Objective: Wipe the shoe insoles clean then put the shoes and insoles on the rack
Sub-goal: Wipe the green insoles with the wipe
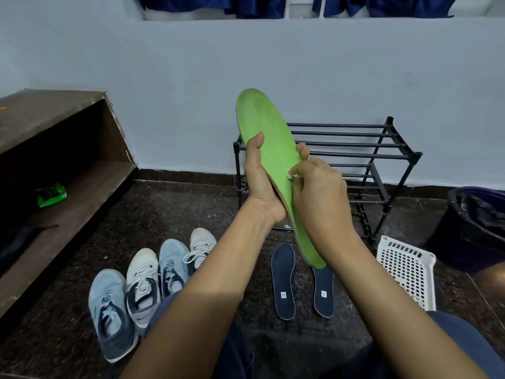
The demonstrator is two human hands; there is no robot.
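My left hand grips a green insole around its middle, holding it upright in front of me. My right hand pinches a small white wipe against the insole's face. Two dark blue insoles lie side by side on the floor below my hands. Several sneakers, light blue and white, stand in a row on the floor to the left. The black metal shoe rack stands against the wall behind the green insole, its bars bare.
A brown wooden shelf unit at the left holds a green packet. A white plastic basket lies on the floor at the right, beside a dark bin with a black liner. The floor is dark speckled stone.
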